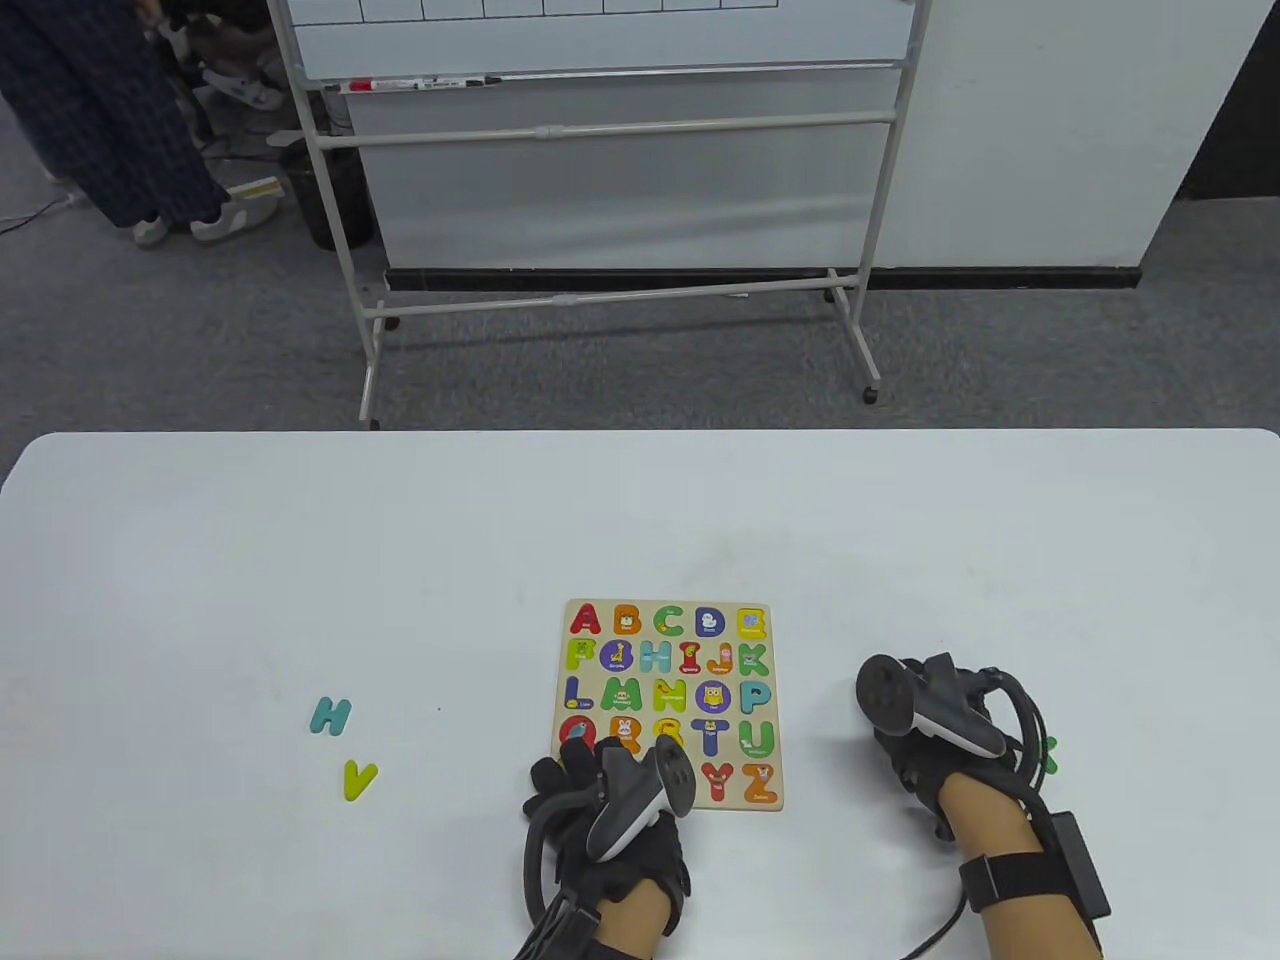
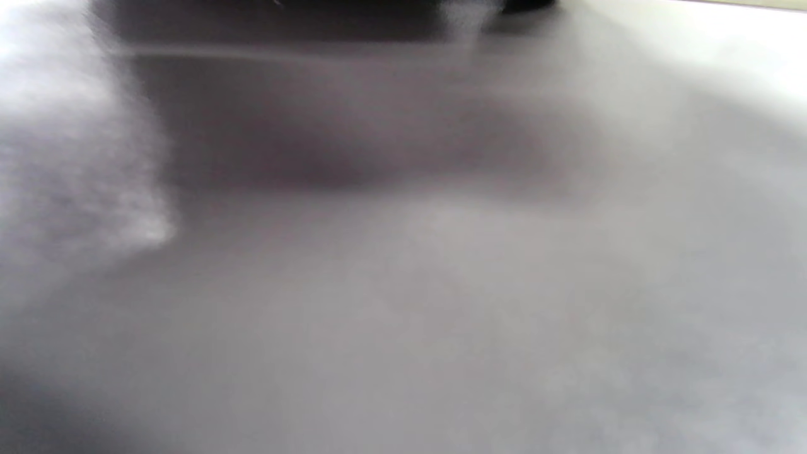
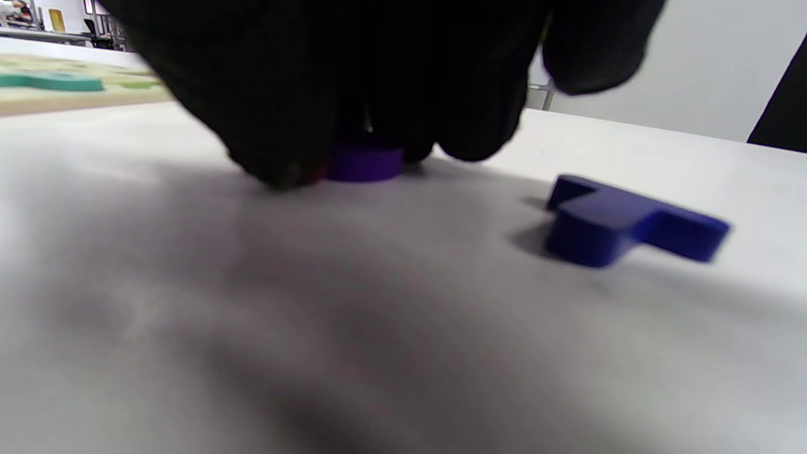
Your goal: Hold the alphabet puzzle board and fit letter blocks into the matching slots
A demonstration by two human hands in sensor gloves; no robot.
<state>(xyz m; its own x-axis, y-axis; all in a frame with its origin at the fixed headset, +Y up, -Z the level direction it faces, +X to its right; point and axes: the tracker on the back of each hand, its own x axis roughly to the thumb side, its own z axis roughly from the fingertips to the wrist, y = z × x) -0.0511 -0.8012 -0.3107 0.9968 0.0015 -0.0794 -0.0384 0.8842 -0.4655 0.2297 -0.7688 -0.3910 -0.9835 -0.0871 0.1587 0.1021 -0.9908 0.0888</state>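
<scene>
The wooden alphabet puzzle board [image 1: 776,700] lies flat at the table's near middle, with most of its slots filled by coloured letters. My left hand [image 1: 575,765] rests on the board's near left corner and holds it down. My right hand [image 1: 900,750] is on the table to the right of the board. In the right wrist view its fingers [image 3: 284,126] pinch a purple letter block [image 3: 365,164] that still touches the table. A dark blue T block [image 3: 621,227] lies beside it. The left wrist view is a blur of table surface.
A teal H [image 1: 331,716] and a yellow V [image 1: 358,779] lie on the table far left of the board. A green piece [image 1: 1049,755] peeks out right of my right wrist. A whiteboard stand [image 1: 600,300] is beyond the table's far edge.
</scene>
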